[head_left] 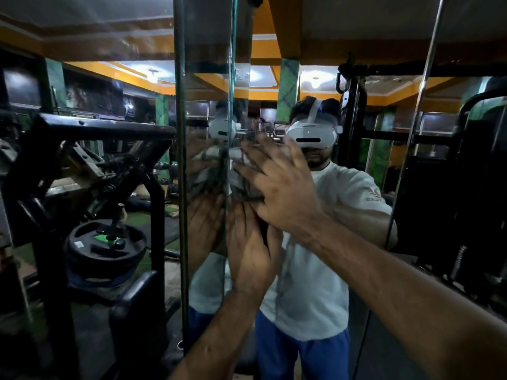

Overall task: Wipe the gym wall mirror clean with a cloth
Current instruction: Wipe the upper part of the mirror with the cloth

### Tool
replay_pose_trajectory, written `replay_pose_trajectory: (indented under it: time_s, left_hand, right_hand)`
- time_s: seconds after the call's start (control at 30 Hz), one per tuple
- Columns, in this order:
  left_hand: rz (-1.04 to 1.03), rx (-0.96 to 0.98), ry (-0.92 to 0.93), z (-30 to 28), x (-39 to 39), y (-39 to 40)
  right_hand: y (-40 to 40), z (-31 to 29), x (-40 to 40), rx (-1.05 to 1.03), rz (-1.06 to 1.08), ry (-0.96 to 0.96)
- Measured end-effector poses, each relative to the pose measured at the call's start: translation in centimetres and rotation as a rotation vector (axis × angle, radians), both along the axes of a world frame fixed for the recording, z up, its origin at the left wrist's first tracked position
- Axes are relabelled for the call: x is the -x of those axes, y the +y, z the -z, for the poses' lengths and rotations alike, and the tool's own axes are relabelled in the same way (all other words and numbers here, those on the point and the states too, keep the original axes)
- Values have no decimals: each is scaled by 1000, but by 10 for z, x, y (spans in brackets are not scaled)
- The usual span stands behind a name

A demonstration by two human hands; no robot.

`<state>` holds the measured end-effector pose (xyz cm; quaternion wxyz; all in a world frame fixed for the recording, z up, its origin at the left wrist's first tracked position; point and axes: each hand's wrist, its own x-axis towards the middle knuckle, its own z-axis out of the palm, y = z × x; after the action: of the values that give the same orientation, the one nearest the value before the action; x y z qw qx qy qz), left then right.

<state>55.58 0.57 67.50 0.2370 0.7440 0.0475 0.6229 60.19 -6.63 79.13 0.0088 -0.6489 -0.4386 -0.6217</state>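
Note:
The wall mirror [356, 45] fills the right half of the view, and its left edge meets a second pane [205, 64] at a corner. A grey checked cloth [244, 185] lies flat against the glass by that corner. My right hand [277, 185] presses it with straight, spread fingers. Just below, my left hand [255, 250] rests with flat fingers on the glass, under the cloth's lower edge. The mirror reflects me in a white shirt and both hands.
A black steel rack [104, 133] stands close on the left with a weight plate [107, 248] below it. A padded black bar [131, 303] sits near the mirror's foot. Dark gym machines [472, 187] show at the right, in the glass.

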Motion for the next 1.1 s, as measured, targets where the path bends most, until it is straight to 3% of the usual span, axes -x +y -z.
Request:
replay_pose_trajectory:
  time_s: [0.17, 0.37, 0.53, 0.73, 0.93, 1.1]
  left_hand:
    - [-31, -21, 16, 3, -2, 2]
    - [24, -58, 43, 9, 1, 9]
    - [7, -41, 72, 21, 7, -6]
    - [89, -142, 74, 22, 4, -18]
    - [89, -218, 61, 16, 6, -40]
    - [149, -281, 15, 2, -2, -58]
  right_hand:
    - [-10, -13, -2, -274, 27, 46]
    - [-18, 28, -1, -29, 25, 16]
    - [-43, 19, -5, -301, 87, 106]
    - [-75, 78, -10, -17, 83, -41]
    - [-106, 55, -12, -371, 126, 111]
    - [-124, 99, -17, -203, 105, 40]
